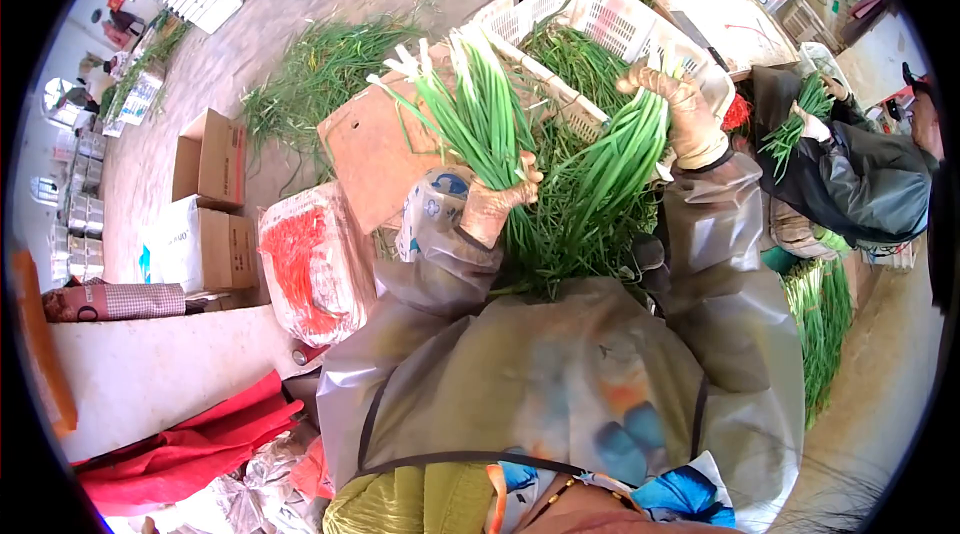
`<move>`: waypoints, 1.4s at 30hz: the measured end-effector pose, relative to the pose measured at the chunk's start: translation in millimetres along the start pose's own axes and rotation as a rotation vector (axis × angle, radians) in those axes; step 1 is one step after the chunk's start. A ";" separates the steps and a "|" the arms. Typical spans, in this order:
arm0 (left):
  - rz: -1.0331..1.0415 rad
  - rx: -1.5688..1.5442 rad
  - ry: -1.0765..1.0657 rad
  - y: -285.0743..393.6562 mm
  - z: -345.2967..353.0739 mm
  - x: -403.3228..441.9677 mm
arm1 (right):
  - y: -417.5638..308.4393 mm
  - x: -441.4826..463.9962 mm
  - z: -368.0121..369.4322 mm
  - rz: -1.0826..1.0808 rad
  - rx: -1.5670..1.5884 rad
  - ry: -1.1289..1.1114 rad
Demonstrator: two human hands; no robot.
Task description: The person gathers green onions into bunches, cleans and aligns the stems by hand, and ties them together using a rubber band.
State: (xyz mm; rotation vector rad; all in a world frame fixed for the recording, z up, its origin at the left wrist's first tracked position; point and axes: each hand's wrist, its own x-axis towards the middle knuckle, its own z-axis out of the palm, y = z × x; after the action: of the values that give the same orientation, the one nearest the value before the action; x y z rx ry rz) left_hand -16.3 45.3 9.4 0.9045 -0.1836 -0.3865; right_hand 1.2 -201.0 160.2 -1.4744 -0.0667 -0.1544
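My left hand point(495, 206), in a stained glove, is closed around a bunch of chives point(480, 119), its pale stem ends pointing up and away from me. My gloved right hand point(688, 114) grips a second bunch of chives point(625, 149) near its white ends, the leaves hanging down toward my lap. Below and between both hands lies a heap of loose chives point(570, 224), partly hidden by the bunches. A brown board point(370, 154) lies to the left, beyond my left hand.
A white plastic crate point(540, 2) holding chives stands ahead. Red ties point(300, 254) lie on a pack at left, near cardboard boxes point(210, 159). More chives point(330, 64) are piled on the floor. At right, a co-worker point(850, 169) holds greens.
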 end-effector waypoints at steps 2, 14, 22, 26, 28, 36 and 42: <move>0.000 0.021 -0.048 2.2 8.8 -4.9 | -18.3 -4.8 9.5 0.214 0.104 -0.063; -0.050 0.057 -0.144 21.2 15.0 -13.8 | 38.4 7.5 49.5 0.223 -0.159 -0.307; -0.171 -0.088 -0.042 31.8 23.5 -13.7 | 33.4 -3.4 35.0 0.271 -0.076 -0.445; -0.226 -0.023 -0.136 23.9 1.9 -20.2 | 26.3 -9.2 25.7 0.357 -0.021 -0.422; -0.171 0.006 -0.027 27.3 -0.6 -30.1 | 18.3 -12.0 10.1 0.359 0.233 -0.293; -0.042 0.019 0.114 24.2 9.3 -19.2 | 60.7 -13.5 58.7 0.215 -0.129 -0.152; 0.023 -0.070 0.111 42.8 44.8 -26.3 | 65.7 -12.3 73.3 0.220 -0.197 -0.285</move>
State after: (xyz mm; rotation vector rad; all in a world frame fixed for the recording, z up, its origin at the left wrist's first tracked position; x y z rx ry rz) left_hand -43.8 47.0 70.8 0.8522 -0.0781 -0.3188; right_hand 2.1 -121.6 100.8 -1.6811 -0.1223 0.2346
